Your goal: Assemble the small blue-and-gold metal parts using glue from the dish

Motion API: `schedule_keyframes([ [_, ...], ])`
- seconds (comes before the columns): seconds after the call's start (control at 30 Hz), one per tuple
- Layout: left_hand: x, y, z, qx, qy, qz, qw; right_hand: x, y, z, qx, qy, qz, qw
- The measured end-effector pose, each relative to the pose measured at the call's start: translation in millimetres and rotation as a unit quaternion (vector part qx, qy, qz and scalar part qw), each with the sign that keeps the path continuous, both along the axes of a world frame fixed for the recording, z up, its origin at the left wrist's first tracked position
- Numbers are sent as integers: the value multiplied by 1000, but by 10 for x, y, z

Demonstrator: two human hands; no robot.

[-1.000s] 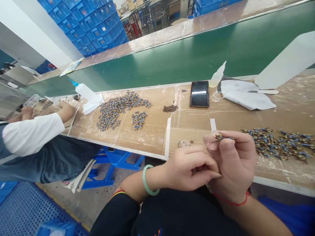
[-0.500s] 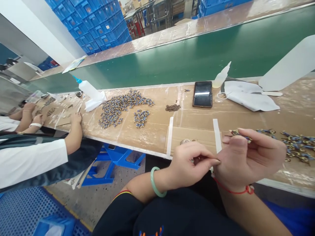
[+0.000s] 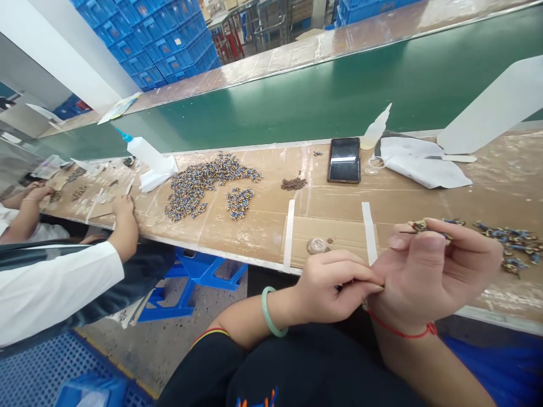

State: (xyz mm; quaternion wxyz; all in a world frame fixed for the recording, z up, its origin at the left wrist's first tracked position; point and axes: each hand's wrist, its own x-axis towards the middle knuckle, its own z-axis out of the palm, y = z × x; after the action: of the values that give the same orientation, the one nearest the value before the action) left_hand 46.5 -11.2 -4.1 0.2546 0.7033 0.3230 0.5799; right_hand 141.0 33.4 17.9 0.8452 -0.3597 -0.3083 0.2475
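Two bare hands are close together at the near edge of the brown table (image 3: 263,226). The right hand (image 3: 445,271), with a red string (image 3: 431,328) on its wrist, holds a small blue and gold part (image 3: 419,226) between thumb and finger. That part is up at the fingertips, above the table, and a thin dark bit (image 3: 407,232) sticks out to the left. The left hand (image 3: 339,282) has a pale green bangle (image 3: 267,311). Its thumb and finger are pinched together at the bottom of the right palm; I cannot tell if they hold something tiny. Behind the right hand is a loose bunch of blue and gold parts (image 3: 518,240). A round clear thing (image 3: 317,246) lies near the left hand, between two white strips of tape (image 3: 369,232). Farther back are a brown heap of little bits (image 3: 293,184), a black phone (image 3: 344,160) and a small pointy bottle (image 3: 375,133). To the left lie a big blue and gold pile (image 3: 190,189) and a smaller pile (image 3: 240,202). Another person's hand (image 3: 123,206) rests on the table at the far left.
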Motion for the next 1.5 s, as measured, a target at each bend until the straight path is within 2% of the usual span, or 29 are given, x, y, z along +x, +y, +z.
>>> schedule_keyframes([
  [0.2,68,-16,-13,-51,-39,45,997,-37,19,36,-3,10,27,1000],
  [0.3,73,-62,-57,-63,-48,38,996,-39,42,20,6,10,31,999],
  [0.43,-14,-49,-43,-86,-20,-19,996,-13,25,21,-22,-2,51,998],
  [0.57,-153,70,79,-92,24,-93,991,1,-37,33,-59,-8,108,992],
  [0.7,-226,191,200,-77,44,-129,988,-18,-72,0,-98,6,135,986],
  [0.8,-222,234,197,-155,6,-158,975,-42,-58,-31,-121,-4,138,983],
  [0.87,-213,237,144,-259,-93,-199,941,-47,-35,-50,-128,-21,147,981],
  [0.97,-237,216,44,-400,-286,-244,836,-25,-4,-86,-125,-40,163,978],
  [1.03,-279,196,-5,-443,-365,-248,781,0,1,-113,-125,-48,172,976],
  [1.13,-340,168,-36,-458,-410,-255,747,26,-17,-142,-131,-66,196,970],
  [1.23,-365,158,-26,-451,-420,-265,742,35,-42,-164,-124,-80,227,963],
  [1.33,-393,168,10,-439,-411,-270,752,82,-59,-210,-108,-109,259,954],
  [1.4,-456,176,29,-429,-391,-257,773,158,-70,-256,-104,-152,279,943],
  [1.5,-635,166,1,-381,-378,-198,820,304,-98,-321,-109,-252,295,915],
])
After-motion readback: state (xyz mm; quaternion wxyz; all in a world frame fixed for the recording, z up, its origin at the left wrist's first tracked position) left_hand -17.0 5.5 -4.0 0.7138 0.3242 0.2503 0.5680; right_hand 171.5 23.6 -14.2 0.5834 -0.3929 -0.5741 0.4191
